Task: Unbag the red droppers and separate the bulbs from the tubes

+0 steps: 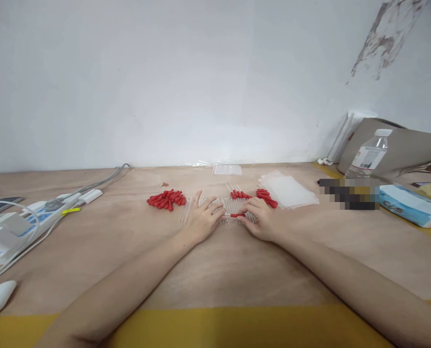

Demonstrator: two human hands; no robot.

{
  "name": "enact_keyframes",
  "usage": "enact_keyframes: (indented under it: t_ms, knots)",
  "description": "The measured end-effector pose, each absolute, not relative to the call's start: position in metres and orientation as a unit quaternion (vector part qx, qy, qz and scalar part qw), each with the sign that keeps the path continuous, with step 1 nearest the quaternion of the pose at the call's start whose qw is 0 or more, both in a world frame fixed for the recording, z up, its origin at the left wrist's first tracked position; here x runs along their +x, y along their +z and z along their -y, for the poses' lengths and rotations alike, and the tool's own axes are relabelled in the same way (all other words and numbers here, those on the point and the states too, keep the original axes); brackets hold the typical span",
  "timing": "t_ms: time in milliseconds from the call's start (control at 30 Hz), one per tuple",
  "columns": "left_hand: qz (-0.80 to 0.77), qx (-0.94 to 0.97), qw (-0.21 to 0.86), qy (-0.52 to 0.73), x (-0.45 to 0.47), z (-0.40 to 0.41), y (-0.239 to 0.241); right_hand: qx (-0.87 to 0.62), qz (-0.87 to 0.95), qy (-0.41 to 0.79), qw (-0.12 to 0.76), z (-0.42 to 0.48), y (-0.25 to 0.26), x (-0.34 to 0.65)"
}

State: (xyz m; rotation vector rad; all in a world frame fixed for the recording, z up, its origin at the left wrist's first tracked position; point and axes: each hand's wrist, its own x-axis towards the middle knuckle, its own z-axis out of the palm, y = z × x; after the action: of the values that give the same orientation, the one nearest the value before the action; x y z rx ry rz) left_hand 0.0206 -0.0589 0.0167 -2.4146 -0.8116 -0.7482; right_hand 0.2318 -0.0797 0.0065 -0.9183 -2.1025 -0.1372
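Both my hands are over a flat row of thin clear tubes or sticks [231,205] laid side by side on the table. Between them lies a red-handled thin stick [237,215]. The fingers of my right hand [262,220] are closed around its red end. At the pale, thin end, the thumb and forefinger of my left hand [204,221] pinch, while its other fingers spread over the clear row. To the left is a pile of small red handles [166,199]. Several red-handled sticks [240,194] lie just beyond the right hand, beside a smaller red pile [266,197].
Clear plastic bags [290,191] are stacked at right, with a small bag [227,169] by the wall. A power strip [43,217] and cables lie at left. Far right are a water bottle [369,154], a tissue pack [413,205] and a grey bag [404,145].
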Motion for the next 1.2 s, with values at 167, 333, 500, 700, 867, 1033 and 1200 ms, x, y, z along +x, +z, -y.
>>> enact_keyframes:
  t_ms: [167, 333, 500, 700, 867, 1033, 1200]
  knots:
    - [0.275, -0.887, 0.238, -0.283, 0.022, 0.059, 0.012, -0.364, 0.847, -0.119, 0.370, 0.079, 0.000, 0.224]
    - [0.261, -0.898, 0.230, -0.270, 0.023, 0.063, 0.013, -0.334, 0.862, -0.149, 0.351, 0.078, -0.003, 0.218]
    - [0.229, -0.914, 0.220, -0.252, 0.019, 0.068, 0.018, -0.286, 0.882, -0.191, 0.322, 0.083, 0.001, 0.222]
    - [0.236, -0.918, 0.200, -0.248, 0.017, 0.073, 0.020, -0.255, 0.887, -0.236, 0.304, 0.084, 0.001, 0.223]
    - [0.225, -0.920, 0.191, -0.258, 0.015, 0.073, 0.018, -0.218, 0.884, -0.285, 0.299, 0.084, 0.003, 0.226]
    - [0.220, -0.921, 0.191, -0.259, 0.014, 0.076, 0.018, -0.189, 0.884, -0.323, 0.282, 0.086, 0.006, 0.230]
    - [0.222, -0.917, 0.194, -0.267, 0.012, 0.081, 0.019, -0.166, 0.882, -0.330, 0.291, 0.086, 0.006, 0.235]
